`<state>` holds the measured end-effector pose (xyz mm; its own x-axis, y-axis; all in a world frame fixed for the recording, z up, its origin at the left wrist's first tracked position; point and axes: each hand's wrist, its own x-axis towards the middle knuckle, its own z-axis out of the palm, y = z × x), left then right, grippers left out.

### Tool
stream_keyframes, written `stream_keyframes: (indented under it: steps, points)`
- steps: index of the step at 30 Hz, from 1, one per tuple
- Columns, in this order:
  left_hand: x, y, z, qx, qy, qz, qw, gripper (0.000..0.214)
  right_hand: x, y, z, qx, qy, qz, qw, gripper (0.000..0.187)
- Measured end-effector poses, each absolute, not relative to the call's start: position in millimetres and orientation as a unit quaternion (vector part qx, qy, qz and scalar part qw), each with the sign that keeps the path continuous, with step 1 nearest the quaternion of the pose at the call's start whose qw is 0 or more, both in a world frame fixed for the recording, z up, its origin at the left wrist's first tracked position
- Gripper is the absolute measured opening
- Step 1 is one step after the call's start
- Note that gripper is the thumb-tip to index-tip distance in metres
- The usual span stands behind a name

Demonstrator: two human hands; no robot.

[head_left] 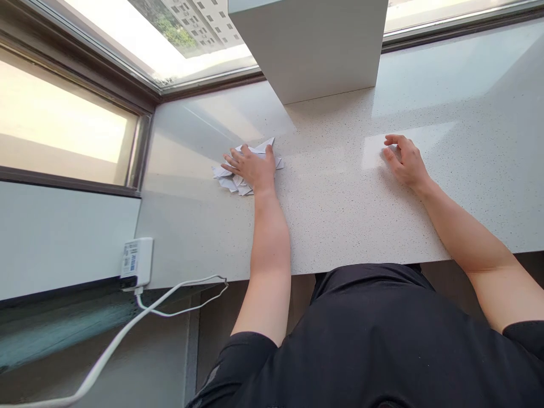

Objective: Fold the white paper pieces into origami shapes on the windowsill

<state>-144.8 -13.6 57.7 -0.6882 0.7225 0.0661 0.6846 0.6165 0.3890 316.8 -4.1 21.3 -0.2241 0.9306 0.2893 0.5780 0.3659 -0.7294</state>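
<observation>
Paper (224,181) lying where, and under which of the hands?

On the speckled white counter (340,226), crumpled and folded, its long axis running side to side. The left hand (250,168) presses flat on top of it, fingers spread.

And the other?

The right hand (406,161) rests on the counter well to the paper's right, fingers lightly curled; the hands are apart.
</observation>
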Motion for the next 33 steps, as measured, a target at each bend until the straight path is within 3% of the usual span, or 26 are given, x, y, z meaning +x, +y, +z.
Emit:
stream_keyframes:
  steps: [9,16,25,33]
  points:
    - [-138,-4,47,0.463,0.841,0.276,0.037,0.070,316,-6,28,-0.519,-0.746,0.242,0.338,0.054]
    - [-105,-4,21,0.633,0.670,0.373,0.103,0.070,316,-7,30,-0.514,-0.754,0.236,0.334,0.060]
    - [-24,-25,16,0.817,0.505,0.200,0.194,0.103,309,-15,42,-0.456,-0.837,0.193,0.234,0.083]
    - [-22,-31,28,0.831,0.494,0.150,0.206,0.095,301,-23,36,-0.446,-0.864,0.205,0.110,0.092]
